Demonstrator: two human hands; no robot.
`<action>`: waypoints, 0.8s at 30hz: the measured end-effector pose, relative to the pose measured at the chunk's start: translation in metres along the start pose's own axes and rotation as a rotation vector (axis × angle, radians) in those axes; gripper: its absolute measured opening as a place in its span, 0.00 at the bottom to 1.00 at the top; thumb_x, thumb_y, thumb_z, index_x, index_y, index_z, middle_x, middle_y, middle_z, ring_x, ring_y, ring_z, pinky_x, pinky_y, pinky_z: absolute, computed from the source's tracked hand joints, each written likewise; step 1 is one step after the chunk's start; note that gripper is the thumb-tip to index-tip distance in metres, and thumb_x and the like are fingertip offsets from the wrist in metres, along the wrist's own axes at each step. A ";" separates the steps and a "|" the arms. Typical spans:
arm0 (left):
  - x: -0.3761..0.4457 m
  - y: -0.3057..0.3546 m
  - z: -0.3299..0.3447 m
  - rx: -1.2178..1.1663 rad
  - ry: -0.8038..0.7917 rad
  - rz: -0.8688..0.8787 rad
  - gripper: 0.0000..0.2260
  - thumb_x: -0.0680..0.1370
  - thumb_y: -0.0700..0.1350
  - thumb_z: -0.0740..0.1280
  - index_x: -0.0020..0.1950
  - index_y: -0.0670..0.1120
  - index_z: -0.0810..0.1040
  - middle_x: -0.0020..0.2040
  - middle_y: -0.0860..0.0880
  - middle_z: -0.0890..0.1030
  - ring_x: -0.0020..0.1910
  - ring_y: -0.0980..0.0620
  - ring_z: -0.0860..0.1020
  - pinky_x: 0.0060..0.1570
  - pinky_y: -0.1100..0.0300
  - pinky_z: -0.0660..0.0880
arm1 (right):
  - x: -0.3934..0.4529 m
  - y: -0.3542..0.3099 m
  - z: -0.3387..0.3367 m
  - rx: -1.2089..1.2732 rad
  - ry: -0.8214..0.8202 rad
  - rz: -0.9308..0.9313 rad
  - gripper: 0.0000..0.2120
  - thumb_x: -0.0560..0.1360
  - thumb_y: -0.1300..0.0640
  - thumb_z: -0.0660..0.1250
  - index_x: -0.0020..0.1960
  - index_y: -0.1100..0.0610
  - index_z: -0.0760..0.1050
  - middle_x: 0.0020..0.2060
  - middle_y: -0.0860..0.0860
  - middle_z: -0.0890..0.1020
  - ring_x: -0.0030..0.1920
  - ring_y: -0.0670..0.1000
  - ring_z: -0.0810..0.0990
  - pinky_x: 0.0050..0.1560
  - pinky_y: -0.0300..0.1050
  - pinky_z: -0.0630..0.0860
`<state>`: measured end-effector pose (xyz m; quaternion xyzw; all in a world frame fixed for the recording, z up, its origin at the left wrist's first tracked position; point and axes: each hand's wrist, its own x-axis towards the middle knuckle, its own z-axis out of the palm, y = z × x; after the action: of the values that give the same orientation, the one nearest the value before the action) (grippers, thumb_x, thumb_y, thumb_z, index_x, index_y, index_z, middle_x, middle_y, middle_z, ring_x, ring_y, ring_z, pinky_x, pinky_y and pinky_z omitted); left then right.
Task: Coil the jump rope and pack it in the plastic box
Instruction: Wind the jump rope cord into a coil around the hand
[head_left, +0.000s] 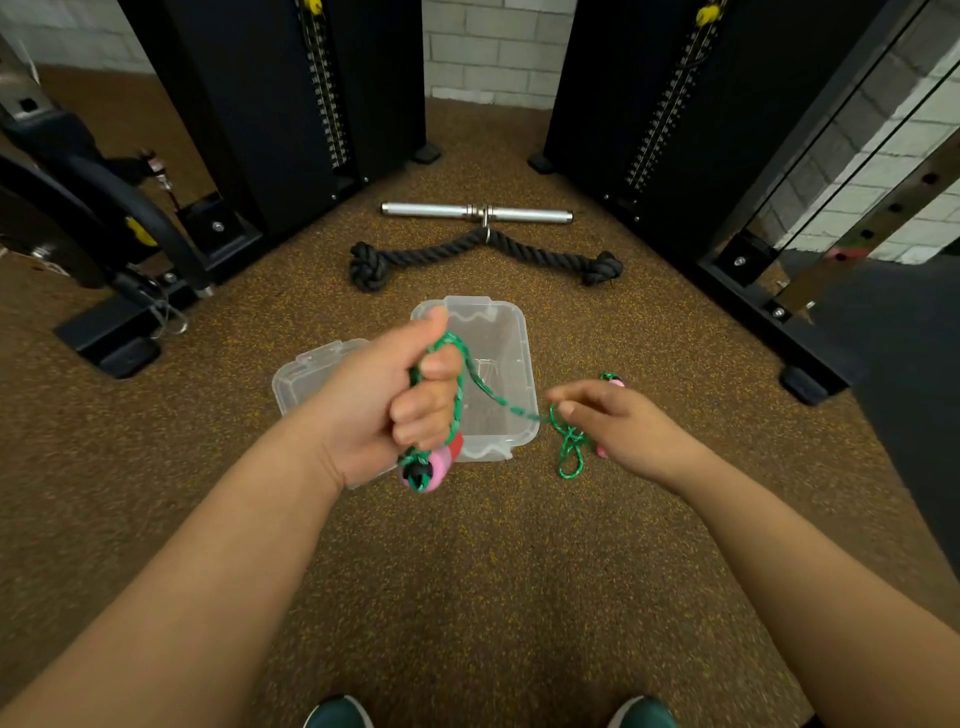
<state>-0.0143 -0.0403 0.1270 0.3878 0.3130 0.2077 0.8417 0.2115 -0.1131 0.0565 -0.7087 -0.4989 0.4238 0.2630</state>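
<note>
My left hand (395, 400) grips a pink handle (434, 467) of the jump rope, with several turns of green rope (457, 395) wound around its fingers. A strand of the rope runs right to my right hand (618, 421), which pinches it. Loose green loops (571, 449) dangle below that hand, and the second pink handle (615, 383) peeks out behind it. The clear plastic box (511, 332) stands open on the floor under my hands, and its clear lid (306, 374) lies to its left.
A black rope attachment (483, 249) and a chrome bar (431, 210) lie on the brown speckled floor beyond the box. Black weight-stack towers (291, 104) stand left and right. The toes of my shoes (337, 714) show at the bottom.
</note>
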 end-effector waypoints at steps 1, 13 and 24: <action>0.001 -0.004 0.006 0.051 -0.033 -0.034 0.24 0.80 0.56 0.52 0.25 0.49 0.66 0.14 0.54 0.60 0.13 0.58 0.59 0.18 0.66 0.60 | -0.002 -0.006 0.004 0.047 -0.022 -0.067 0.12 0.80 0.56 0.61 0.62 0.53 0.77 0.56 0.49 0.80 0.50 0.40 0.77 0.49 0.27 0.71; 0.000 -0.009 0.008 0.097 -0.080 -0.092 0.19 0.77 0.55 0.56 0.30 0.48 0.72 0.18 0.51 0.67 0.17 0.54 0.65 0.23 0.64 0.64 | -0.012 -0.030 -0.005 0.587 -0.097 -0.173 0.14 0.78 0.49 0.59 0.37 0.55 0.71 0.24 0.45 0.66 0.25 0.46 0.68 0.31 0.35 0.71; -0.003 -0.004 0.010 -0.103 0.022 0.097 0.13 0.73 0.46 0.61 0.49 0.42 0.81 0.44 0.43 0.86 0.40 0.51 0.85 0.40 0.61 0.81 | -0.014 -0.011 0.024 -0.329 0.122 -0.343 0.11 0.79 0.49 0.59 0.43 0.49 0.78 0.36 0.45 0.80 0.40 0.46 0.76 0.43 0.49 0.73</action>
<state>-0.0089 -0.0497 0.1305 0.3564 0.2922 0.2683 0.8459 0.1837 -0.1238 0.0580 -0.6714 -0.6573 0.2422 0.2417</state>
